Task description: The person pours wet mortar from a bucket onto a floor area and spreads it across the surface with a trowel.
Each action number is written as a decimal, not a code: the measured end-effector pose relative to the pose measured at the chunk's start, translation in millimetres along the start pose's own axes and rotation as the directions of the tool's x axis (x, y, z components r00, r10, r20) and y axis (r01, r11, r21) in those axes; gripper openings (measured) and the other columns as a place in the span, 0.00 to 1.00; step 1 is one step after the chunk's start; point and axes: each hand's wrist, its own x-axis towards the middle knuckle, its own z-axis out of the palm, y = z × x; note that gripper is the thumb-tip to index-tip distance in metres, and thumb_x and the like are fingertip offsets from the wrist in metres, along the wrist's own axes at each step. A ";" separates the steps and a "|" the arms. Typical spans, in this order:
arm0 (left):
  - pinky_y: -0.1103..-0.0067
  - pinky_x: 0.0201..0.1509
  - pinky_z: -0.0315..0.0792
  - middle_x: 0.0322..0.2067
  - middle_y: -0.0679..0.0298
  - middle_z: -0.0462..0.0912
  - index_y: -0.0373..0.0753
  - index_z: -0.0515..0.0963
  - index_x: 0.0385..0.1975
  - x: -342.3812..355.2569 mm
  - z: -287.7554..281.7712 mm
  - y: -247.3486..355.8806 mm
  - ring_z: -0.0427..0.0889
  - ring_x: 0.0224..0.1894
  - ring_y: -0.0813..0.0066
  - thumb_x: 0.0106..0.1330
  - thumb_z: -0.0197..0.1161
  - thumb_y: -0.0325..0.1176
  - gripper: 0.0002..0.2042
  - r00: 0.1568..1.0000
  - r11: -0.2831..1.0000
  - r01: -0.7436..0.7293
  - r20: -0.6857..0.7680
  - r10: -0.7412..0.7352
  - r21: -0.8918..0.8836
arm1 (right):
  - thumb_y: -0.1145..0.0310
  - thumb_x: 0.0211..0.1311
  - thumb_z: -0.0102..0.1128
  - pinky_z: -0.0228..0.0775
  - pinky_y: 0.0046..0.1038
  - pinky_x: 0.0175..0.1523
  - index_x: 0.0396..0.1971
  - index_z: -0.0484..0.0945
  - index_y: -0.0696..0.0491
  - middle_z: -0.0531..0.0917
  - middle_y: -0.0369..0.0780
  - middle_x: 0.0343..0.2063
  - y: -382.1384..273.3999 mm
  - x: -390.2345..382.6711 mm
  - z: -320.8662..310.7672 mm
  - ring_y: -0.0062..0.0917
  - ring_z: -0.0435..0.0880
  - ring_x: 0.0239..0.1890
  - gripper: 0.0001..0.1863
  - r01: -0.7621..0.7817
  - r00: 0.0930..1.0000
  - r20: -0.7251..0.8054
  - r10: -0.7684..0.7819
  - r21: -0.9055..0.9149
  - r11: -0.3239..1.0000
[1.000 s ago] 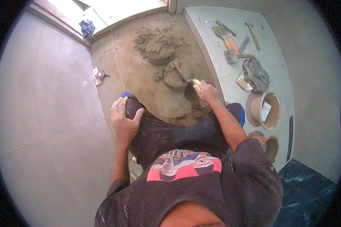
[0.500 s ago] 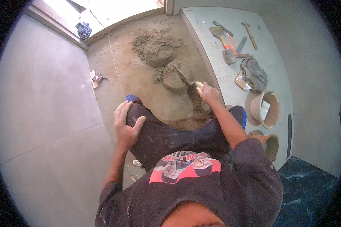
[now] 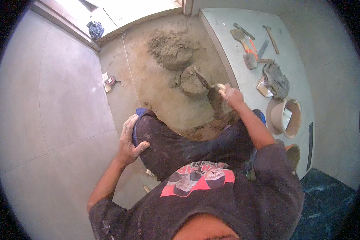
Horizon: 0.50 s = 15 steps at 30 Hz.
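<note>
My right hand (image 3: 232, 97) grips the pale handle of a trowel (image 3: 205, 84), whose blade is at the side of a round heap of damp mortar (image 3: 192, 82). Behind that heap is a rougher pile of mortar (image 3: 174, 50), both lying on a sandy screed bed (image 3: 160, 96). My left hand (image 3: 130, 138) rests open on my left knee, fingers along the dark trouser fabric. A taut string (image 3: 128, 64) runs over the bed, and a red-and-black tool (image 3: 111, 81), perhaps a tape measure, lies beside pale scraps at the left edge.
The raised pale slab (image 3: 246, 80) on the right holds a wide brush (image 3: 239, 37), hammer (image 3: 271, 38), mallet (image 3: 250, 61), grey cloth (image 3: 275, 80) and plastic tubs (image 3: 287, 118). Large tiles (image 3: 60, 100) lie left. A crumpled dark bag (image 3: 96, 30) sits by the bright doorway.
The view has shifted slightly, so the scene sits further right. My right hand keeps hold of the trowel at the round heap. My left hand has slid a little toward the knee's outer side.
</note>
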 end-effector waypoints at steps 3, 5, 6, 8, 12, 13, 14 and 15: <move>0.61 0.69 0.57 0.63 0.44 0.62 0.35 0.59 0.65 1.2 -2.3 -1.1 0.62 0.66 0.47 0.53 0.65 0.65 0.48 1.000 0.999 0.012 0.007 -0.012 -0.033 | 0.44 0.67 0.47 0.73 0.51 0.38 0.42 0.68 0.55 0.82 0.55 0.29 5.9 12.2 11.6 0.53 0.83 0.34 0.26 -0.003 1.000 0.003 0.003 -0.028 1.000; 0.62 0.69 0.56 0.63 0.45 0.62 0.35 0.59 0.65 -0.9 -1.7 -3.7 0.62 0.66 0.48 0.53 0.65 0.64 0.48 1.000 0.998 0.027 -0.006 -0.027 -0.059 | 0.44 0.67 0.46 0.73 0.51 0.38 0.43 0.67 0.55 0.82 0.55 0.29 5.0 16.1 14.4 0.53 0.83 0.34 0.26 -0.014 1.000 0.006 0.015 -0.033 0.999; 0.62 0.70 0.56 0.63 0.45 0.62 0.35 0.59 0.65 -0.1 -0.6 -6.4 0.61 0.67 0.48 0.53 0.65 0.64 0.48 0.999 0.997 0.035 -0.012 -0.036 -0.072 | 0.43 0.67 0.46 0.73 0.51 0.38 0.43 0.67 0.55 0.83 0.55 0.29 5.5 16.3 15.4 0.53 0.83 0.34 0.26 -0.021 1.000 0.007 0.021 -0.037 0.999; 0.62 0.70 0.56 0.64 0.45 0.61 0.34 0.59 0.65 1.0 -4.5 -8.2 0.61 0.67 0.48 0.53 0.66 0.64 0.48 0.999 0.996 0.052 -0.011 -0.053 -0.066 | 0.44 0.67 0.46 0.73 0.51 0.38 0.43 0.67 0.55 0.83 0.55 0.29 -0.3 14.9 10.2 0.52 0.83 0.34 0.26 -0.002 1.000 0.012 0.002 -0.045 0.999; 0.63 0.71 0.55 0.64 0.45 0.61 0.34 0.58 0.66 -1.8 -8.6 -6.7 0.60 0.68 0.48 0.52 0.67 0.63 0.49 0.997 0.997 0.080 -0.005 -0.080 -0.025 | 0.44 0.67 0.47 0.74 0.50 0.38 0.43 0.67 0.55 0.83 0.54 0.29 -3.0 6.3 -8.8 0.51 0.83 0.34 0.25 -0.005 0.999 0.040 0.008 -0.058 0.998; 0.63 0.71 0.55 0.64 0.45 0.61 0.34 0.57 0.66 -1.6 -6.7 -7.9 0.60 0.68 0.48 0.51 0.68 0.63 0.49 0.997 0.997 0.078 -0.010 -0.079 -0.028 | 0.44 0.67 0.47 0.74 0.50 0.38 0.43 0.68 0.55 0.83 0.54 0.29 1.9 6.8 -9.1 0.51 0.83 0.34 0.25 -0.001 1.000 0.030 0.003 -0.061 0.998; 0.63 0.71 0.55 0.64 0.45 0.61 0.34 0.57 0.66 -1.1 -5.8 -8.4 0.59 0.68 0.48 0.51 0.68 0.62 0.49 0.996 0.995 0.082 -0.018 -0.083 -0.056 | 0.44 0.67 0.47 0.74 0.50 0.39 0.43 0.68 0.55 0.83 0.53 0.29 6.3 9.1 -8.8 0.50 0.83 0.34 0.25 0.003 1.000 0.021 -0.002 -0.064 0.998; 0.63 0.71 0.55 0.64 0.45 0.60 0.34 0.57 0.66 -0.7 -5.0 -8.7 0.59 0.68 0.49 0.51 0.68 0.62 0.49 0.996 0.993 0.086 -0.027 -0.089 -0.083 | 0.44 0.67 0.48 0.74 0.49 0.39 0.43 0.69 0.55 0.83 0.53 0.30 9.2 12.6 -7.8 0.50 0.84 0.35 0.25 0.008 1.000 0.012 -0.007 -0.066 0.998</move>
